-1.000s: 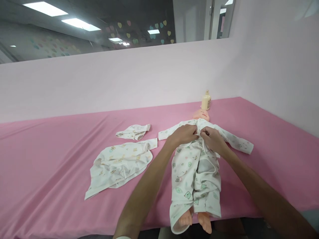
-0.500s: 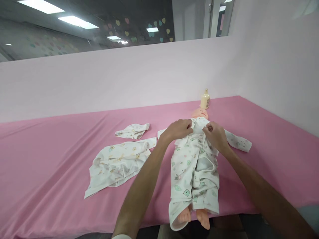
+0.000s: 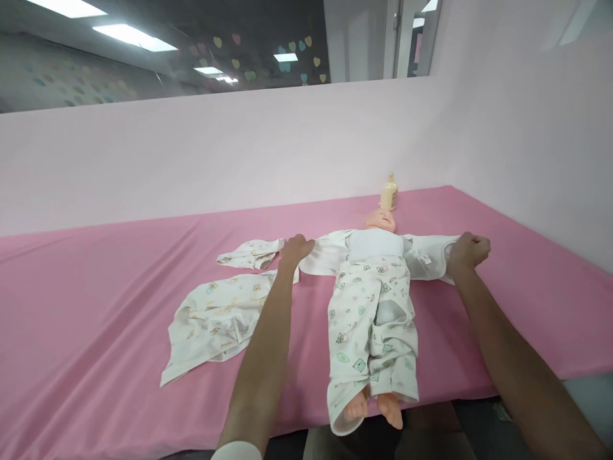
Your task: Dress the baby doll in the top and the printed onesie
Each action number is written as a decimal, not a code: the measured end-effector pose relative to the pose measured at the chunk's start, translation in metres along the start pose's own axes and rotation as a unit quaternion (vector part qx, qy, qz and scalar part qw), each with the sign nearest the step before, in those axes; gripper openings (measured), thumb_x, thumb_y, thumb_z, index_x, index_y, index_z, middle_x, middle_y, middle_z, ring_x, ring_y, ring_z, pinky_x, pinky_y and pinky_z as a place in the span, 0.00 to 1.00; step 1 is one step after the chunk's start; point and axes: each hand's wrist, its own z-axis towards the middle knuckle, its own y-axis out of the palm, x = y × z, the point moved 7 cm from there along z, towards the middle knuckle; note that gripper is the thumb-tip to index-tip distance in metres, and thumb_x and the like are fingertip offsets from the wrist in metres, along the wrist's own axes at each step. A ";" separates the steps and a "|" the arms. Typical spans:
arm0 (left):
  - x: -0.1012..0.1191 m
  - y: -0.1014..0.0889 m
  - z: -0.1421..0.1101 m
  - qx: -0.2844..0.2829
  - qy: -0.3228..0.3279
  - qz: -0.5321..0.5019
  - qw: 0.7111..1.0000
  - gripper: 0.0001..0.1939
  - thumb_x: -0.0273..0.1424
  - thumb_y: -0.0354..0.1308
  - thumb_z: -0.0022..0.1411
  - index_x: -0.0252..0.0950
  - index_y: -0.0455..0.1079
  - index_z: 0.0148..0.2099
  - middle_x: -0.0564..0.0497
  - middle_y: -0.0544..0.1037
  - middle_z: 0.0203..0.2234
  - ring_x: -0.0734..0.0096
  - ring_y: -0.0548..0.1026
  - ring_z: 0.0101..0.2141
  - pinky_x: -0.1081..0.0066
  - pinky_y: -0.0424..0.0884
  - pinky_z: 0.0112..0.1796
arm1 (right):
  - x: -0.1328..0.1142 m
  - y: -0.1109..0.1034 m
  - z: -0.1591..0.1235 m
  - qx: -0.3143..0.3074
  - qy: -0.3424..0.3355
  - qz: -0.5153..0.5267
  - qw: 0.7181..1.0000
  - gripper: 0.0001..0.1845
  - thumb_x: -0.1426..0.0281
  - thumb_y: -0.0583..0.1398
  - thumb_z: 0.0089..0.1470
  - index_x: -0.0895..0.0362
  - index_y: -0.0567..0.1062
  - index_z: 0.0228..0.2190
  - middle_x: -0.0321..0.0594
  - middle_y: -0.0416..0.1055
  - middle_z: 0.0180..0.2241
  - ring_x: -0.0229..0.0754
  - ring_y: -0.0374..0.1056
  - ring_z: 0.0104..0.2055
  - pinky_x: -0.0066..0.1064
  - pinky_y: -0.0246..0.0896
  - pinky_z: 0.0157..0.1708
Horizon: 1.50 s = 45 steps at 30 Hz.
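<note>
A baby doll (image 3: 382, 219) lies on its back, head toward the wall and bare feet at the near edge. Patterned white baby pants (image 3: 354, 319) cover its legs, and its white torso (image 3: 375, 244) shows between the spread front panels of a baby shirt (image 3: 426, 257). To the left, my left hand (image 3: 297, 248) is closed on the edge of one panel. My right hand (image 3: 469, 250) is closed at the opposite side, gripping the other panel near the sleeve. The doll's arms are hidden in the shirt.
Left of the doll lie a second patterned baby shirt (image 3: 215, 319) and a small folded patterned cloth piece (image 3: 251, 253). Behind the doll's head stands a cream pump bottle (image 3: 389, 193). A pink sheet (image 3: 105, 306) covers the table, with a white wall (image 3: 191, 160) behind.
Both my hands have moved outward from the doll's chest, left and right, pulling the shirt's front open. The white torso is now uncovered.
</note>
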 end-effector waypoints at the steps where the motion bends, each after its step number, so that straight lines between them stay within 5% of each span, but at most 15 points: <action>1: -0.002 0.005 0.002 -0.011 0.004 -0.008 1.000 0.11 0.34 0.48 0.56 0.34 0.66 0.37 0.36 0.76 0.38 0.49 0.74 0.41 0.62 0.65 0.37 | 0.000 -0.001 -0.002 0.006 -0.009 -0.010 1.000 0.06 0.73 0.49 0.47 0.54 0.61 0.31 0.49 0.66 0.37 0.52 0.65 0.39 0.45 0.59 0.36; 5: 0.013 0.021 0.004 -0.052 0.080 -0.064 0.993 0.22 0.36 0.51 0.56 0.38 0.62 0.53 0.42 0.72 0.51 0.62 0.73 0.45 0.71 0.67 0.38 | -0.023 -0.001 -0.022 0.026 -0.113 -0.037 0.993 0.12 0.73 0.52 0.45 0.56 0.65 0.35 0.53 0.64 0.48 0.53 0.61 0.50 0.48 0.52 0.50; 8: 0.035 0.029 0.000 -0.074 0.140 -0.093 0.983 0.25 0.40 0.51 0.58 0.42 0.60 0.57 0.48 0.72 0.53 0.67 0.73 0.45 0.74 0.67 0.39 | -0.060 0.024 -0.060 -0.080 -0.271 -0.072 0.956 0.09 0.72 0.51 0.47 0.57 0.70 0.31 0.50 0.70 0.40 0.52 0.62 0.47 0.47 0.52 0.50; 10: 0.046 0.031 -0.001 -0.058 0.157 -0.095 0.981 0.25 0.42 0.52 0.58 0.40 0.62 0.56 0.46 0.72 0.52 0.62 0.71 0.48 0.70 0.65 0.44 | -0.081 0.054 -0.103 -0.239 -0.368 -0.081 0.895 0.12 0.71 0.49 0.50 0.58 0.72 0.31 0.48 0.72 0.37 0.49 0.65 0.43 0.42 0.56 0.48; 13: 0.055 0.032 0.000 -0.010 0.171 -0.101 0.980 0.24 0.42 0.52 0.59 0.35 0.64 0.54 0.41 0.70 0.54 0.57 0.66 0.54 0.66 0.62 0.49 | -0.093 0.091 -0.170 -0.408 -0.446 -0.167 0.779 0.17 0.67 0.52 0.53 0.59 0.73 0.42 0.49 0.72 0.46 0.48 0.65 0.49 0.38 0.57 0.50; 15: 0.059 0.034 0.001 0.009 0.182 -0.119 0.976 0.24 0.42 0.52 0.60 0.34 0.65 0.54 0.41 0.70 0.53 0.59 0.67 0.53 0.68 0.63 0.47 | -0.093 0.108 -0.207 -0.459 -0.515 -0.268 0.673 0.18 0.68 0.52 0.54 0.59 0.72 0.45 0.49 0.71 0.49 0.48 0.64 0.51 0.38 0.55 0.51; 18: 0.061 0.037 0.004 0.025 0.188 -0.146 0.971 0.21 0.41 0.50 0.62 0.34 0.66 0.53 0.43 0.74 0.47 0.64 0.71 0.47 0.71 0.65 0.42 | -0.094 0.123 -0.231 -0.483 -0.545 -0.318 0.607 0.17 0.71 0.53 0.53 0.59 0.72 0.44 0.48 0.72 0.47 0.49 0.65 0.50 0.37 0.55 0.50; 25: 0.062 0.049 0.007 0.044 0.185 -0.129 0.973 0.13 0.38 0.50 0.62 0.34 0.71 0.35 0.44 0.77 0.34 0.64 0.73 0.35 0.70 0.62 0.33 | -0.093 0.150 -0.234 -0.487 -0.522 -0.403 0.572 0.17 0.70 0.54 0.52 0.62 0.73 0.43 0.54 0.69 0.48 0.53 0.63 0.53 0.39 0.54 0.50; 32: 0.040 0.049 0.014 0.072 0.146 -0.074 0.984 0.12 0.34 0.48 0.63 0.36 0.68 0.43 0.41 0.75 0.40 0.56 0.73 0.43 0.66 0.63 0.38 | -0.089 0.159 -0.220 -0.473 -0.456 -0.489 0.574 0.34 0.60 0.59 0.47 0.61 0.65 0.54 0.57 0.63 0.55 0.58 0.56 0.58 0.45 0.48 0.54; 45: -0.013 0.046 0.025 0.092 0.015 -0.045 0.995 0.13 0.35 0.45 0.64 0.35 0.65 0.46 0.38 0.74 0.43 0.51 0.73 0.46 0.62 0.65 0.39 | -0.094 0.164 -0.217 -0.472 -0.420 -0.533 0.562 0.34 0.63 0.57 0.46 0.57 0.62 0.56 0.56 0.59 0.56 0.59 0.53 0.59 0.47 0.49 0.52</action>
